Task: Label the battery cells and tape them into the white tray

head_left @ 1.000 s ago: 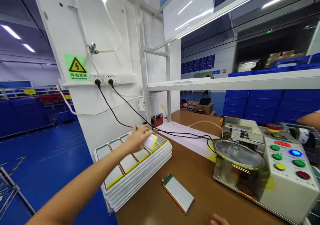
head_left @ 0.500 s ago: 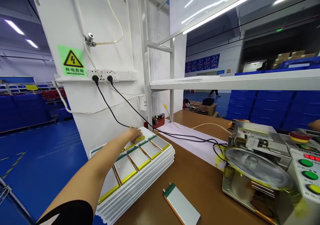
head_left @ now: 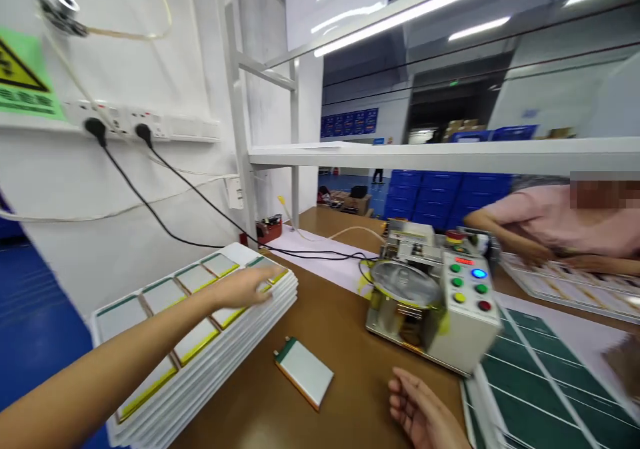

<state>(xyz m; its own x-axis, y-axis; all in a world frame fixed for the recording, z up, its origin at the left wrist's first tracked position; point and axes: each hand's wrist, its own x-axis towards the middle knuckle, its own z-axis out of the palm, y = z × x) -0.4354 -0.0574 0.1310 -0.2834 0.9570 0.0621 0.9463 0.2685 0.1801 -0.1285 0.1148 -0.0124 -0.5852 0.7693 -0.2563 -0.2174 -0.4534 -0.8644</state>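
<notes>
white wall panel point(head_left: 150, 82) | blue floor point(head_left: 35, 302) | long white shelf point(head_left: 425, 154) | stacked blue crates point(head_left: 440, 196)

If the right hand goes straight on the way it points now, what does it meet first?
The right hand would probably meet the stack of white trays, just past the loose flat battery, though depth is unclear.

Left hand point(head_left: 240, 289): open, palm down, its fingers point(head_left: 267, 276) spread over the stack's far corner.
Tray stack point(head_left: 215, 369): white trays piled flat and squared, beneath those fingers, on the brown worktop point(head_left: 340, 316).
Pouch cells point(head_left: 197, 342): pale, yellow-edged, set in rows in the top tray.
Loose pouch cell point(head_left: 304, 373): flat, green-ended, on the worktop, below the fingers.
Right hand point(head_left: 423, 412): empty, fingers loosely curled, near the loose cell.
</notes>
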